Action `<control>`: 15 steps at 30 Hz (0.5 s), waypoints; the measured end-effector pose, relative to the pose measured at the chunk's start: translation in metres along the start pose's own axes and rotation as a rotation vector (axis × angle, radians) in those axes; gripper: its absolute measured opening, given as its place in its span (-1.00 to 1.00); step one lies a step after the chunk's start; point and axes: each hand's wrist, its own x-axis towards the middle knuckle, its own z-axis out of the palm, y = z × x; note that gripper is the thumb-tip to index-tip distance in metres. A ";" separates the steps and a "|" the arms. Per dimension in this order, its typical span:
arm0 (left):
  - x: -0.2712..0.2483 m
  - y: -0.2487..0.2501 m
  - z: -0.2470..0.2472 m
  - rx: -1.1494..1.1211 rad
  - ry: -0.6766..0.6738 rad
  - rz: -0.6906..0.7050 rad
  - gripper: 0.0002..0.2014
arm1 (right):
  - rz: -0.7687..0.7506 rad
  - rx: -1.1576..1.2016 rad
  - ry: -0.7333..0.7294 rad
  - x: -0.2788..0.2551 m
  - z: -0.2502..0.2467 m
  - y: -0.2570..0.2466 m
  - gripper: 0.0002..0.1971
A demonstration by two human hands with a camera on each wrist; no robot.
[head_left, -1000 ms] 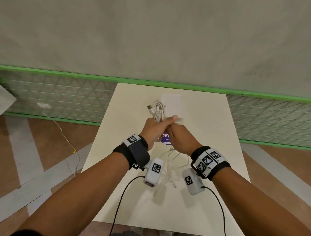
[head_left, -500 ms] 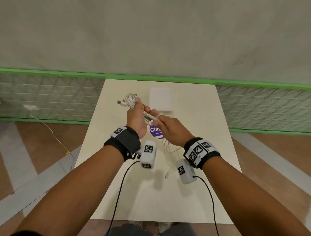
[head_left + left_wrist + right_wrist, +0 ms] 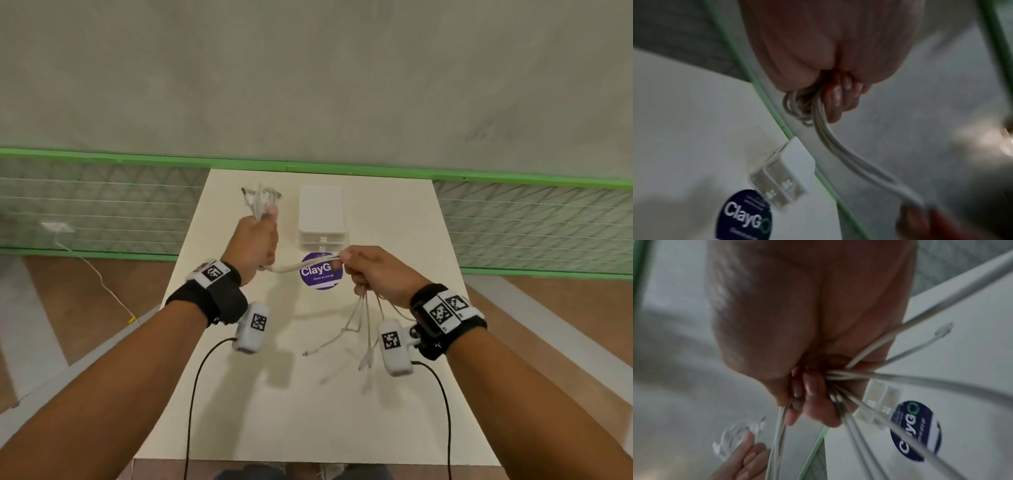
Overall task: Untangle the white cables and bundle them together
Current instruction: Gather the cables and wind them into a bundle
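Observation:
Several white cables [image 3: 301, 266] stretch between my two hands above the table. My left hand [image 3: 255, 240] grips a looped part of them, with plug ends [image 3: 260, 198] sticking up above the fist. The left wrist view shows the coil [image 3: 803, 107] under curled fingers. My right hand [image 3: 373, 274] is closed around the same strands [image 3: 838, 378] farther right. Loose cable ends [image 3: 363, 329] hang down from it, and their tips lie on the table top [image 3: 308, 394].
A white lidded box [image 3: 322, 212] sits at the far middle of the table. A round purple sticker [image 3: 320, 274] lies just in front of it. Green-railed mesh fence [image 3: 102, 161] runs behind the table. Black wrist-camera leads [image 3: 191, 394] trail off the near edge.
My hands have drawn apart: the left one moved left and away with the looped end, the right one moved right. The cables between them now run stretched out.

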 end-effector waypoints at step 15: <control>-0.031 -0.028 0.010 0.585 -0.426 0.084 -0.60 | -0.159 -0.588 0.002 0.028 0.017 -0.016 -0.62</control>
